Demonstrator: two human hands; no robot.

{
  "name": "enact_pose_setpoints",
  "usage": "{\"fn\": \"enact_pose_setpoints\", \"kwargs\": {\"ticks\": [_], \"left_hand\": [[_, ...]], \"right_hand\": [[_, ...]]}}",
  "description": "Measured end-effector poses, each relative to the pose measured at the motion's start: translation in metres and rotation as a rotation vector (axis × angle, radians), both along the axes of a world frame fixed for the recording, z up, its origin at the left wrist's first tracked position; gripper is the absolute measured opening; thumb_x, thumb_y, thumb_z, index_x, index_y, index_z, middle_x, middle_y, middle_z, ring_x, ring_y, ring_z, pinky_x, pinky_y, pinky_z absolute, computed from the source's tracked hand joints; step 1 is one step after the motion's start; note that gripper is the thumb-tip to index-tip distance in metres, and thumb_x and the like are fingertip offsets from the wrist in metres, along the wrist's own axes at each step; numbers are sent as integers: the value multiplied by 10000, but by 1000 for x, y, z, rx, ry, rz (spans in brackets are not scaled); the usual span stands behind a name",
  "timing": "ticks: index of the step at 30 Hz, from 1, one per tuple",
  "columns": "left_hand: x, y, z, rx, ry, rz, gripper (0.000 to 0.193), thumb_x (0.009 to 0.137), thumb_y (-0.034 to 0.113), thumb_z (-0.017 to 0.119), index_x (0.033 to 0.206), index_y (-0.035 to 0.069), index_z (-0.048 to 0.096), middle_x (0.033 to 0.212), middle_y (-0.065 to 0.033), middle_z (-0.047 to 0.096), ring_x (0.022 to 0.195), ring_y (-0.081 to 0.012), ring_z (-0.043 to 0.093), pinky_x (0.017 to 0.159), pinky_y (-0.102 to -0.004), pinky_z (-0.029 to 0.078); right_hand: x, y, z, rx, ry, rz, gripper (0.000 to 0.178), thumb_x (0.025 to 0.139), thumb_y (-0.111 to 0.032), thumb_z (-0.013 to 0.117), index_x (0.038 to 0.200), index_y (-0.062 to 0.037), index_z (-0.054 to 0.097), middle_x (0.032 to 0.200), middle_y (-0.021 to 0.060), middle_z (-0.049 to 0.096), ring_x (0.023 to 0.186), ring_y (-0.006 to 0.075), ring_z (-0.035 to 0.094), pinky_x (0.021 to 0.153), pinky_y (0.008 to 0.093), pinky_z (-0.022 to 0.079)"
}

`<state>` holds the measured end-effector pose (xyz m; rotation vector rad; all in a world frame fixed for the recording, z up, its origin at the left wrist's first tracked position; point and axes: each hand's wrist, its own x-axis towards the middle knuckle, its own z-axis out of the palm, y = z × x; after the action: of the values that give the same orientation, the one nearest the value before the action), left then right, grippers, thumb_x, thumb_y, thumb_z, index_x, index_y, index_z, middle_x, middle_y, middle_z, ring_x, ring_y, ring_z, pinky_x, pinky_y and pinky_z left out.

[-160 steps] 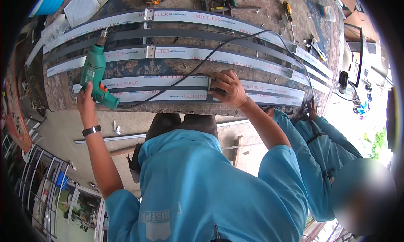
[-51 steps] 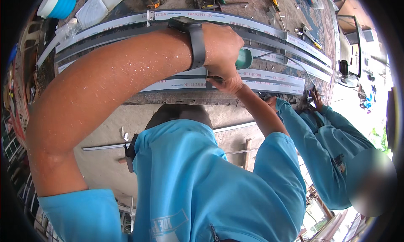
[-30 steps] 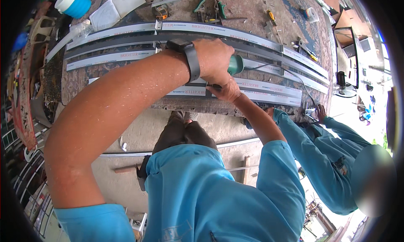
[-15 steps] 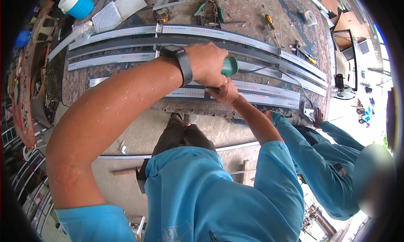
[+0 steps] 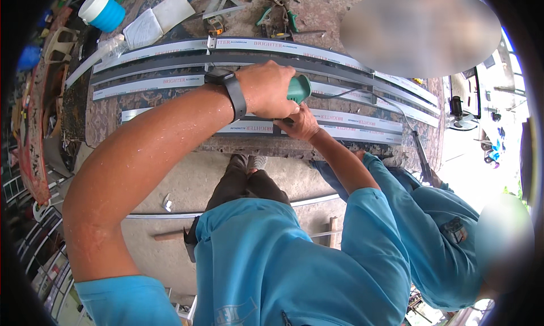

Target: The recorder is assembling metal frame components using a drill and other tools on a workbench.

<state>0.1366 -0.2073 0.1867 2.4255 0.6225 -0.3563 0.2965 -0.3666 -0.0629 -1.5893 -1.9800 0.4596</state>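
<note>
My left hand (image 5: pixel 265 90), with a black watch on its wrist, is wrapped round a green corded power tool (image 5: pixel 299 89). Most of the tool is hidden under my fingers, so its exact kind does not show. Just below it, my right hand (image 5: pixel 301 125) is closed at the near aluminium bars, its fingertips by a dark piece under the tool. Whether they grip the bar or the tool is hidden. Long grey aluminium bars (image 5: pixel 345 118) with printed white film lie across the table under both hands. The tool's thin cord (image 5: pixel 340 93) runs off to the right.
A person in a blue shirt (image 5: pixel 439 235) stands close on my right. Green-handled pliers (image 5: pixel 277 17), a tape measure (image 5: pixel 214 26), a set square (image 5: pixel 224 3), papers (image 5: pixel 153 22) and a blue-and-white jug (image 5: pixel 102 11) lie beyond the bars. A blurred patch covers the far right.
My left hand and the green tool have shifted slightly left; my right hand stays nearly in place. The neighbouring person's far hand has moved down, with a dark stretch of cable now showing beside it.
</note>
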Motion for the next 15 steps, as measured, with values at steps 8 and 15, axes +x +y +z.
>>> {"fn": "enact_pose_setpoints", "kwargs": {"ticks": [8, 15], "left_hand": [[-2, -1, -6, 7, 10, 43, 675, 845, 424, 741, 1335, -16, 593, 1132, -293, 712, 1065, -438, 708, 929, -477, 577], [11, -10, -2, 64, -41, 18, 663, 845, 434, 742, 1313, -10, 588, 1165, -304, 693, 1113, -463, 669, 958, -510, 546]], "right_hand": [[-2, 4, -2, 26, 12, 16, 272, 805, -280, 821, 1032, -140, 770, 1112, 76, 702, 1120, 335, 579, 1015, 462, 477], [6, 0, -1, 87, -16, -15, 240, 755, -276, 816, 958, -155, 773, 1078, 51, 708, 1090, 301, 588, 1017, 453, 460]]}}
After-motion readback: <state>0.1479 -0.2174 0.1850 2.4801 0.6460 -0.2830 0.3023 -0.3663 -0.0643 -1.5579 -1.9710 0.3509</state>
